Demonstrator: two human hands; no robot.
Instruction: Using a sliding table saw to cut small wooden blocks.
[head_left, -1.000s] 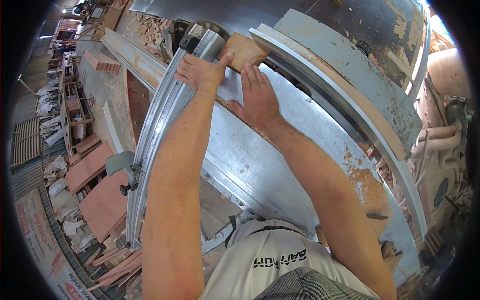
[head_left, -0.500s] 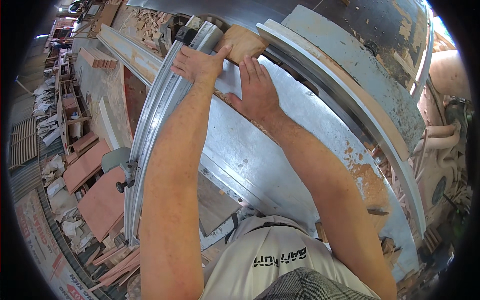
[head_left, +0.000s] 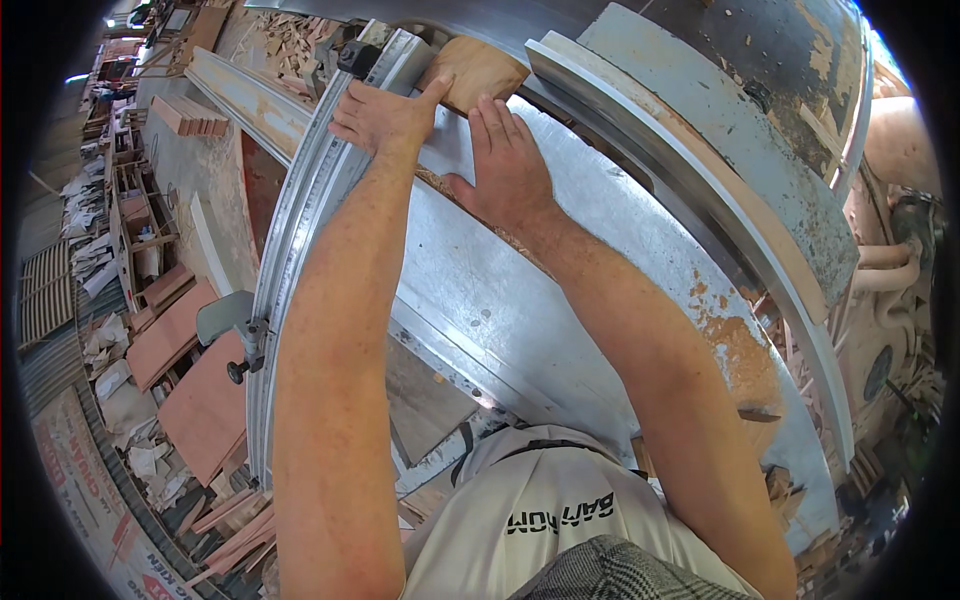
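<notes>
A small brown wood block [head_left: 477, 70] lies at the far end of a grey metal saw table [head_left: 520, 300]. My left hand [head_left: 385, 115] rests on the aluminium fence rail [head_left: 300, 230] beside the block, its thumb touching the block's near edge. My right hand [head_left: 510, 165] lies flat, fingers together, on the table surface just behind the block, fingertips close to the wood. Neither hand closes around anything.
A blue-grey metal guard and curved rail [head_left: 700, 170] run along the right, with sawdust [head_left: 745, 350] heaped on the table. Reddish boards [head_left: 190, 390] and wood scraps lie on the floor at left. A black knob [head_left: 238, 372] sticks out from the rail.
Both hands and the wood block have slid farther away along the table, toward its far end. My hands keep the same flat pose.
</notes>
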